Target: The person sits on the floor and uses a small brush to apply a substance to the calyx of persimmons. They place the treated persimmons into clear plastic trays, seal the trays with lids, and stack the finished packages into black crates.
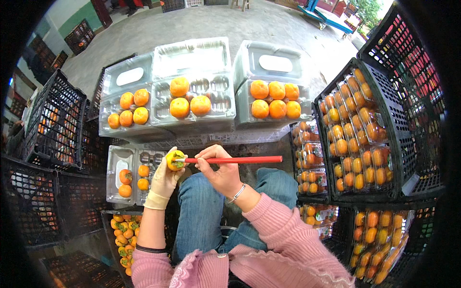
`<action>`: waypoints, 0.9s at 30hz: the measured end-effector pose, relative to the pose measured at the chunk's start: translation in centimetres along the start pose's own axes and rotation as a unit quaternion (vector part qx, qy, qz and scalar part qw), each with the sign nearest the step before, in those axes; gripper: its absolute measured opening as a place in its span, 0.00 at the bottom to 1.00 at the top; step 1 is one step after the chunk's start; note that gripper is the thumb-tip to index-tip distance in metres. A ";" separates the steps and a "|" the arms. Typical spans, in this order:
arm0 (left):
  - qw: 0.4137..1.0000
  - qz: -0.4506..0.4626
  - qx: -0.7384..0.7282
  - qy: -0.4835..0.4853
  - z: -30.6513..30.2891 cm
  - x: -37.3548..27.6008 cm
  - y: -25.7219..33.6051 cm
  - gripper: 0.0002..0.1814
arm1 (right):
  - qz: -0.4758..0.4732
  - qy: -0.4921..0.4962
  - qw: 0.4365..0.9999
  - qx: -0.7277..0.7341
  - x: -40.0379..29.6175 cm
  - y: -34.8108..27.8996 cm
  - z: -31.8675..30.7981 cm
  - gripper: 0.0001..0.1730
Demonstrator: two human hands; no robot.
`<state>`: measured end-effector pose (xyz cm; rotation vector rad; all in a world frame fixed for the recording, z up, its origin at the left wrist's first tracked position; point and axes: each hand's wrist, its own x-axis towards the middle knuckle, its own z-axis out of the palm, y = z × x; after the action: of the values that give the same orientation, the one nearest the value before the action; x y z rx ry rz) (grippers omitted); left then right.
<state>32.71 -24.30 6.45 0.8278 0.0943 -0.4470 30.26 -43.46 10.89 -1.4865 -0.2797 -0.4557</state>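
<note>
A persimmon (170,165) with its green calyx facing right is held in my left hand (165,181), which wears a pale glove. Bare, my right hand (221,171) pinches a red-handled brush (252,160) whose pale tip touches the calyx. Beyond my hands stand stacks of clear plastic clamshell trays. The middle tray (227,108) holds three persimmons (179,108) among vacant hollows. Several persimmons sit in the left tray (104,122) and in the right tray (245,120). Left of my gloved hand, two lower trays (113,187) carry two persimmons each.
Loose persimmons (124,234) fill a crate by my left forearm. At right, black plastic crates (390,154) hold packed clamshells of persimmons (356,133). More black crates (57,122) are stacked on the left. A blue platform cart (326,19) stands on the concrete floor (133,32) at the back.
</note>
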 end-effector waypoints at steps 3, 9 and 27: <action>0.998 0.058 0.028 0.026 -1.7 0.5 3.2 0.25 | 0.039 0.056 0.997 0.026 0.4 -0.2 -0.3 0.04; 0.810 0.379 0.408 0.182 -8.2 7.0 17.3 0.26 | 0.056 0.126 0.990 0.034 1.5 -1.0 -1.2 0.06; 0.781 0.355 0.459 0.229 -14.0 6.8 21.5 0.21 | 0.079 0.113 0.990 0.002 1.9 0.7 -0.8 0.06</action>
<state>49.14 -3.80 10.06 1.8378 -0.0019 0.5111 32.21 -44.48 11.04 -1.4257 0.0164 -0.4903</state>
